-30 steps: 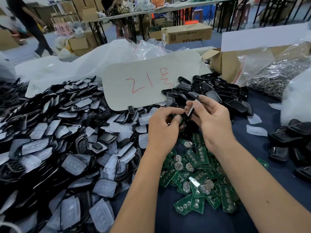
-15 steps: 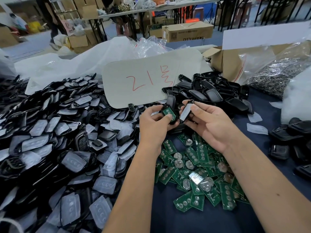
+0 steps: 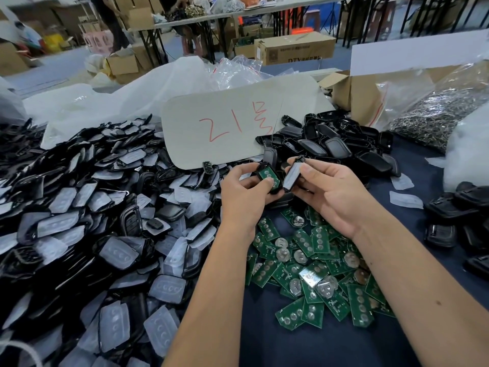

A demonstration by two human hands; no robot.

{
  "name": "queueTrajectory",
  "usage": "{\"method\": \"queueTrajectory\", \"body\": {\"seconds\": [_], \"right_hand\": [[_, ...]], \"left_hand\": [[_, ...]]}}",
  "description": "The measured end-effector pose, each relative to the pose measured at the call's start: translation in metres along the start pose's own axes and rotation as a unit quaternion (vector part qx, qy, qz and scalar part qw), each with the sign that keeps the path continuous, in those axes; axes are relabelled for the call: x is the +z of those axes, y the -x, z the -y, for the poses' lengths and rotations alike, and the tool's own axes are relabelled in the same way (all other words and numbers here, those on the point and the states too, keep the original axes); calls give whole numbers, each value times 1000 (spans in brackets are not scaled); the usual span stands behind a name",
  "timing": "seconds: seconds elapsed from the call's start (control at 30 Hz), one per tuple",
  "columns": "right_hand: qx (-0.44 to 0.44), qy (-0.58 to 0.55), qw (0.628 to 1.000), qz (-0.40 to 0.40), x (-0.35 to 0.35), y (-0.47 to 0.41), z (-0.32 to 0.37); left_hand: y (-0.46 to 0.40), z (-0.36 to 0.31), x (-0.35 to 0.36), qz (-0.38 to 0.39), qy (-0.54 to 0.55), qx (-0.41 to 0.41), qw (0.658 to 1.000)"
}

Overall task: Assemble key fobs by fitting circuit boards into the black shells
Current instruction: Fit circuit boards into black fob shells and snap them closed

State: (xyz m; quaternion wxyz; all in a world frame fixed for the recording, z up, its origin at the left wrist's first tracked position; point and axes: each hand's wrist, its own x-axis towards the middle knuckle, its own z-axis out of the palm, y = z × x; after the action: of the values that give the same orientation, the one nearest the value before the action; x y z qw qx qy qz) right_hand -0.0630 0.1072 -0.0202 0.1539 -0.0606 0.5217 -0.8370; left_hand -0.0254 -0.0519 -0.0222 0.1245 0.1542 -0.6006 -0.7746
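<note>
My left hand (image 3: 244, 193) grips a black plastic shell holding a green circuit board (image 3: 269, 176); just beside it, my right hand (image 3: 334, 193) pinches a translucent-faced black cover (image 3: 291, 176).

Even, diffuse overhead light fills the scene, bright enough, with only soft shadows under the forearms on the dark worktop (image 3: 304, 348). Small glints flash off the glossy black shells (image 3: 341, 147) and the clear plastic bags (image 3: 232, 72). Wide-angle distortion bends the edges, and the far background is blurred.
</note>
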Motion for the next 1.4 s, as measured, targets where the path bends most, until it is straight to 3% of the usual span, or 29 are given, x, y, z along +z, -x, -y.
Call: {"method": "queueTrajectory", "body": {"seconds": [0.27,0.5,0.67,1.13,1.27,1.4], "right_hand": [[-11,36,999,-18,2,1,1],[-37,73,996,-47,6,1,-2],[-65,112,988,-79,9,2,-4],[-104,178,972,-112,7,4,-5],[-114,222,958,-141,6,2,-9],[-151,319,920,-170,6,3,-8]], "left_hand": [[1,1,1,2,-8,18,1000],[6,-1,1,-4,-83,77,994],[8,1,7,6,-188,136,973],[12,3,8,60,-286,223,930],[11,3,8,48,-300,227,925],[11,3,8,43,-298,223,927]]}}
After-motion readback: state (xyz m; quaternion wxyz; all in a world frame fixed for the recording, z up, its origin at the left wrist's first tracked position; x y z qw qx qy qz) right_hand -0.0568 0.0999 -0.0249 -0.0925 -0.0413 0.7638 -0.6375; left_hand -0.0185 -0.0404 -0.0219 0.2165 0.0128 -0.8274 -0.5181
